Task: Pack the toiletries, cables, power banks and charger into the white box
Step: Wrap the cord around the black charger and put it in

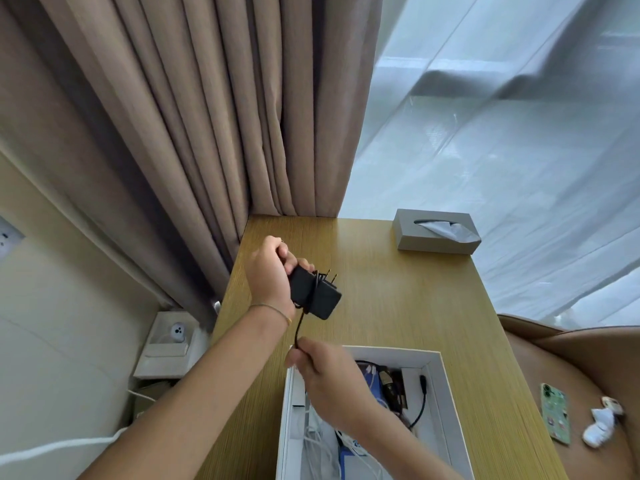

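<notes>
Head view shows the charger step in hand: at the centre of the frame the left hand has its grip curled round a black charger, a matt, blocky brick with two metal prongs sticking up, held above the bench. A thin black cord is looped several times round the brick and runs down to the right hand, whose grip pinches the free length just over the white box. The cord looks only partly wound, so the next move likely calls for more turns kept taut, then lowering the bundle into the box. That box, at lower centre, is a shallow rectangular card tray already holding white cables, a stiff black lead and other small packed items.
</notes>
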Motion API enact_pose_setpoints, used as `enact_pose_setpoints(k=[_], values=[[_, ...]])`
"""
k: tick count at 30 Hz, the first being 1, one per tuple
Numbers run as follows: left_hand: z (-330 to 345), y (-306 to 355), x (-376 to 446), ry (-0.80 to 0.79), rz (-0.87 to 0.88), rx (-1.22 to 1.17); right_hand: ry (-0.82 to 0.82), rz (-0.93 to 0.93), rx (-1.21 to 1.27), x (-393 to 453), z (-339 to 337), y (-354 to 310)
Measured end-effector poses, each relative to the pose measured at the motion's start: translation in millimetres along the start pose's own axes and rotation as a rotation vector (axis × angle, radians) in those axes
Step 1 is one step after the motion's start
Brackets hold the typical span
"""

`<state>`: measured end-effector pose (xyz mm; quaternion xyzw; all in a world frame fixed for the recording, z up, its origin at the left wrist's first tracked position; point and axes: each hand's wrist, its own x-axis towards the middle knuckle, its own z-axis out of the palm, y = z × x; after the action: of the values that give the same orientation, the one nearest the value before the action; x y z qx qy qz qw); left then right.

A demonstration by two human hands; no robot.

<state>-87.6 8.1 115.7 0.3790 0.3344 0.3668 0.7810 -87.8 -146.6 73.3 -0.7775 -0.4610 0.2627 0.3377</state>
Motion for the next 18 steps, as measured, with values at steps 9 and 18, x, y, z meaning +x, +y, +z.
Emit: enact_pose_setpoints(k=[9,18], values=[[-26.3,-15.7,-14.1,-0.381,0.037,0.363,0.188,-0.091,-0.06,6.8,-89.7,4.8],[-17.9,-16.3,-31.6,-0.492,-0.292,0.06,0.031,0.208,0.923,9.9,-54.8,38.0]])
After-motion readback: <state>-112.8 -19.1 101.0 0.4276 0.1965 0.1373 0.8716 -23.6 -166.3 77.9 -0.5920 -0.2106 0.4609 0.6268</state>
